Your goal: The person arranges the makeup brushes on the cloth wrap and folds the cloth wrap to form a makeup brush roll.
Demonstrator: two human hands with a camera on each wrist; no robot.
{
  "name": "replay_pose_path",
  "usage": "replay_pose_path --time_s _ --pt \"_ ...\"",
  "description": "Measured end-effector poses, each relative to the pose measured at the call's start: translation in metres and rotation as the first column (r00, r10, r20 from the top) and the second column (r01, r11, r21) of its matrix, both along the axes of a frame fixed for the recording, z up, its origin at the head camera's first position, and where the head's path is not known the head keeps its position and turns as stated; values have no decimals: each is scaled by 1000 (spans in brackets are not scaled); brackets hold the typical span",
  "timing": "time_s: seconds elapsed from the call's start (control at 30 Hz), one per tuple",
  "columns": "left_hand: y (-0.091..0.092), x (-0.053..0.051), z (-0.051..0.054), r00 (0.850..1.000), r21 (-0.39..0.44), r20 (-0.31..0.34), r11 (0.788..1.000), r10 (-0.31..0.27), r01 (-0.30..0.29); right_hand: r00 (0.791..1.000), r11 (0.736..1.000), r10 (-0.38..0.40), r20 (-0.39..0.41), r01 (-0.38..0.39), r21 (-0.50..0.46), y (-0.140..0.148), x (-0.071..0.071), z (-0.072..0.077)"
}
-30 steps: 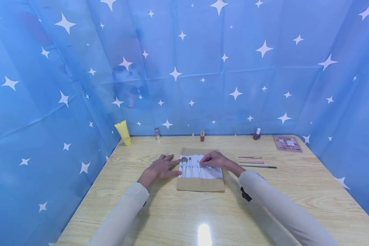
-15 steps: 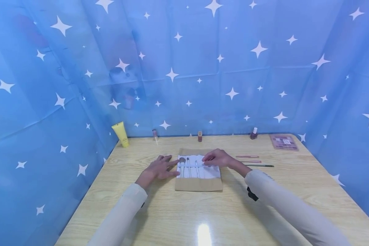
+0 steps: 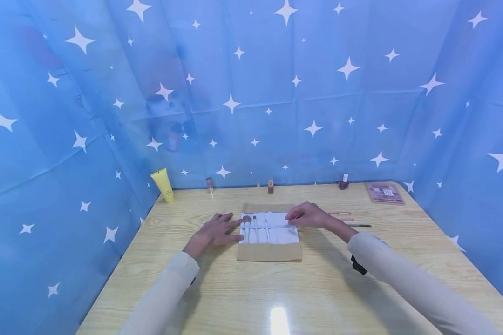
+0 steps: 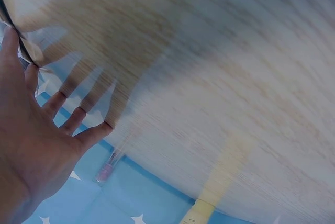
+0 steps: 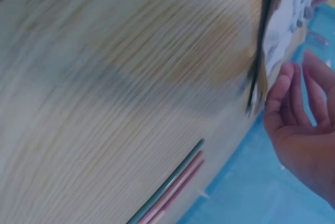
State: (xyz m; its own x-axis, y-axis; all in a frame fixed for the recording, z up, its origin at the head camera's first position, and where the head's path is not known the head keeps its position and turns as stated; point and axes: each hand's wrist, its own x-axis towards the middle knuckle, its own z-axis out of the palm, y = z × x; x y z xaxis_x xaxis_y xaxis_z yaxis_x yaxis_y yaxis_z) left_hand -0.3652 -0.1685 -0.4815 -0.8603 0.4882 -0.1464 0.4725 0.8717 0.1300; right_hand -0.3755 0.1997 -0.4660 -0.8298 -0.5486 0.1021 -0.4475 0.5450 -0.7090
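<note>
A tan brush roll (image 3: pixel 269 252) lies unfolded on the table, its white lining facing up. Three makeup brushes with pale handles sit in its left part: a large fluffy brush (image 3: pixel 247 220), a thin brush (image 3: pixel 255 228) and another thin brush (image 3: pixel 267 231). My left hand (image 3: pixel 218 230) rests with spread fingers at the roll's left edge; in the left wrist view its fingertips touch the table. My right hand (image 3: pixel 310 215) is over the roll's upper right edge. In the right wrist view, the fingers of that right hand (image 5: pixel 303 114) are loosely bent beside the roll, with nothing visible between them.
Right of the roll lie three slim sticks, two pink and one dark green (image 3: pixel 360 225). Along the back stand a yellow tube (image 3: pixel 163 186), a small clear tube with a pinkish cap (image 3: pixel 210 185), a small brown bottle (image 3: pixel 270 187) and dark nail polish (image 3: pixel 343 182). A palette (image 3: pixel 384 193) lies back right.
My right hand has moved right, away from the third brush to the roll's right edge. The left hand has stayed at the left edge. The head view has shifted slightly.
</note>
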Motion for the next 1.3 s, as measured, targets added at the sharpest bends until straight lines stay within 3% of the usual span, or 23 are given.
replay_pose_path --time_s 0.4,0.7,1.3 --pt "0 -1 1 1000 12 1 1000 -4 4 999 1000 26 -42 -27 -12 44 11 8" --pt "-1 1 3 1000 18 11 1000 -12 12 999 999 -48 -1 48 1 84 22 22" --pt "0 2 5 1000 22 17 1000 -8 8 988 985 -142 -59 147 91 162 31 19"
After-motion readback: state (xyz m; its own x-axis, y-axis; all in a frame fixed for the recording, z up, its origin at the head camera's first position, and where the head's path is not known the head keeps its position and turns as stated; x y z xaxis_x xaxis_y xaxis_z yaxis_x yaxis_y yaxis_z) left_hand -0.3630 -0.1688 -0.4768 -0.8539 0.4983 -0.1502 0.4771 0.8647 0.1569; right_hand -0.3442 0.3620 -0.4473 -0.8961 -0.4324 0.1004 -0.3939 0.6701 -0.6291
